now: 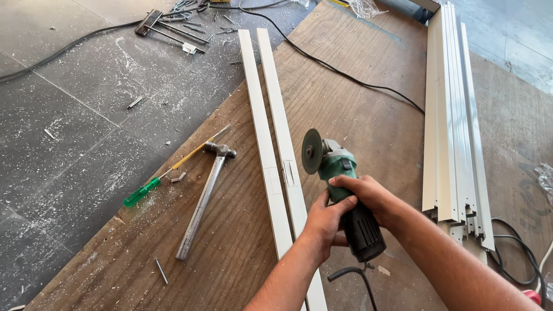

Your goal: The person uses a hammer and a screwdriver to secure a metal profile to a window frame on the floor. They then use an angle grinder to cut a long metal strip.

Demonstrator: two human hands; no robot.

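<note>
Far to the left, the grey tiled floor [69,132] is dusted with pale filings and stray metal bits, and a black cable [63,49] trails across it. Where the plywood worktop [357,103] begins, a green-handled screwdriver [141,193] lies aslant, with a steel hammer [201,201] just beside it, head pointing away from the person, and a loose nail [161,270] nearer the edge.

Next come two long white strips [271,126] lying side by side and touching, running away up the board. Each shows a small notch or mark about midway, level with the tool.

Both hands are on a green angle grinder [340,173]. The left hand [322,222] wraps the black rear body from the left, its fingers clenched around it; the right hand [368,193] closes over the top of the green housing. The disc [311,151] faces left, raised just beside the right strip at the marked spot and not clearly touching it. I cannot tell whether it is spinning.

To my eye the cut at the marks is being lined up; bringing the disc down calls for a firm two-handed hold, the edge square on the mark, and the tool's cord kept behind.

Further right, a stack of white profiles [455,115] lies along the board, with coiled cable [518,253] beyond.
</note>
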